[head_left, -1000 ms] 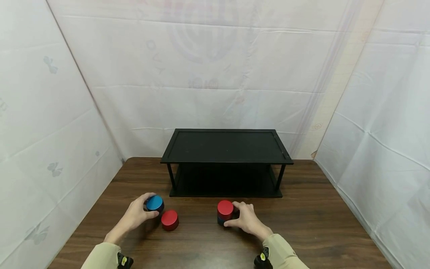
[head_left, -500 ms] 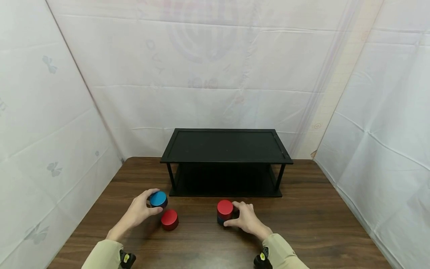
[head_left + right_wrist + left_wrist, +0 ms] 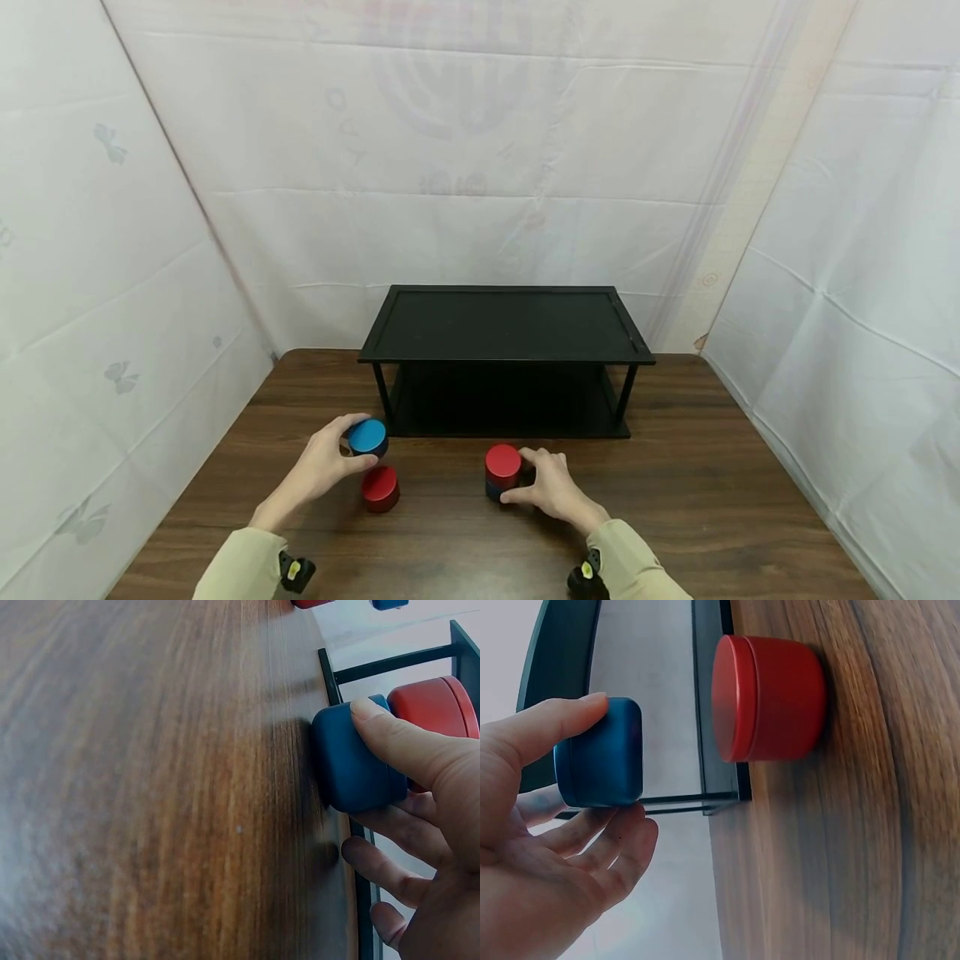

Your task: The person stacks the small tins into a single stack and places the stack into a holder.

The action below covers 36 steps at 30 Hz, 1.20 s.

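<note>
My left hand pinches a small round blue tin between thumb and fingers. In the left wrist view the tin is raised off the table, and a red lidded tin rests on the wood beside it. From the head view this red tin sits just in front of the held one. Toward the middle, my right hand grips another blue tin that stands on the table. A second red tin is stacked on top of it, mostly covering the blue one in the head view.
A black two-tier rack stands behind the tins, with a raised top board, thin legs and a lower board. The brown wooden table reaches back to white cloth walls at the rear and both sides.
My left hand has lifted the blue tin and carried it right and away from me, to just behind the loose red tin. The right hand and its stack have stayed still.
</note>
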Motion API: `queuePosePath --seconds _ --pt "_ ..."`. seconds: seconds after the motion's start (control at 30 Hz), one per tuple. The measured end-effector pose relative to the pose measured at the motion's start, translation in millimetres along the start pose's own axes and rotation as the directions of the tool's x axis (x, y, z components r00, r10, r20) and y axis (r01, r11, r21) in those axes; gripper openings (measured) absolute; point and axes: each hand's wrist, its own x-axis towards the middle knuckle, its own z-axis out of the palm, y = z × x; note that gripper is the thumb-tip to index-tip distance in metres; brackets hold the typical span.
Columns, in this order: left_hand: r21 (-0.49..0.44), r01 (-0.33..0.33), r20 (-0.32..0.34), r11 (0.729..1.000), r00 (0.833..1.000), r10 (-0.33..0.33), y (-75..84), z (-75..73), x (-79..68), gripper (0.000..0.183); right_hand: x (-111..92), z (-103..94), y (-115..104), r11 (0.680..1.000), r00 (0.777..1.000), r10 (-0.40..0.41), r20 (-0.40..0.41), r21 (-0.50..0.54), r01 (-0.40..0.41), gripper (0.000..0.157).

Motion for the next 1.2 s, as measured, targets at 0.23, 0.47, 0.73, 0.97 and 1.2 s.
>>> queuePosePath --seconds 0.23,0.47,0.73,0.97,1.2 --pt "-0.014 -0.033 -0.002 0.999 0.999 0.033 9.4 4.5 3.8 0.064 -1 0.0 -1 1.0 1.0 -0.005 0.0 0.0 0.005 0.051" --pt "-0.016 -0.07 -0.002 0.997 0.998 0.07 19.9 10.8 9.4 0.064 0 -0.9 -1 1.0 1.0 0.011 0.005 0.004 -0.011 0.05" --pt "-0.029 -0.111 -0.016 0.993 0.994 0.111 30.7 16.8 10.5 0.063 0 -2.2 -2 1.0 0.999 0.029 0.021 0.011 -0.029 0.051" --pt "-0.034 -0.128 -0.026 0.991 0.992 0.127 36.6 21.3 10.0 0.062 -1 -2.3 -1 1.0 1.0 0.015 0.005 -0.012 -0.015 0.052" --pt "-0.044 -0.089 0.01 0.995 0.996 0.09 38.9 21.3 12.6 0.062 0 -2.1 -2 0.999 0.999 0.035 0.009 -0.006 -0.035 0.055"
